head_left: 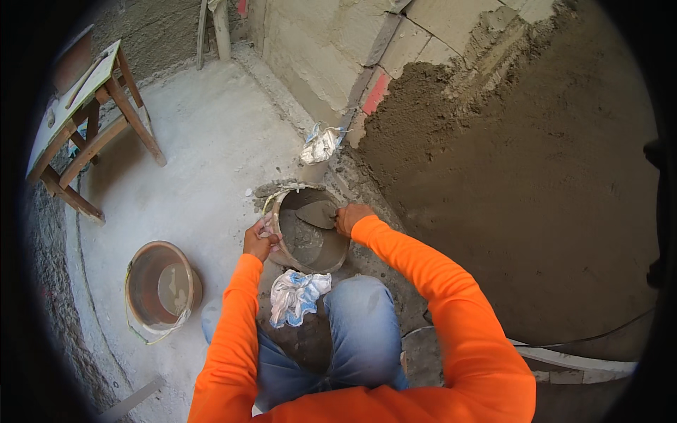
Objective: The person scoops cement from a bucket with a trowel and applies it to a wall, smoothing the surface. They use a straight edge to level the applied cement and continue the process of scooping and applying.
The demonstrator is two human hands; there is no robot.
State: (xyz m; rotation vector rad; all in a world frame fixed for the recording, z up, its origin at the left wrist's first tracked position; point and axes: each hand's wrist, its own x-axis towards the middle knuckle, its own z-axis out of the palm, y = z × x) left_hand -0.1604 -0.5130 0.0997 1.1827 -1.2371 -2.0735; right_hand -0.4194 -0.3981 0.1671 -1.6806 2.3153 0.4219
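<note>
A mortar-smeared bucket (330,262) stands on the floor just ahead of my knees, with wet grey mortar (303,240) inside. My left hand (261,238) grips the bucket's left side near the rim. In my right hand (352,218) is a trowel (316,213), held by its handle at the bucket's right rim. Its grey-coated blade reaches over the bucket's mouth. The trowel's handle is mostly hidden in my fist. A crumpled white and blue bag (300,296) lies between the bucket and my legs.
A second bucket (155,319) sits at left. Farther left is a wooden bench (127,116) with tools on top. Beyond the mortar bucket lies a white crumpled bag (321,144). Wet plaster (508,190) covers the wall at right; a flat strip (130,402) lies lower left.
</note>
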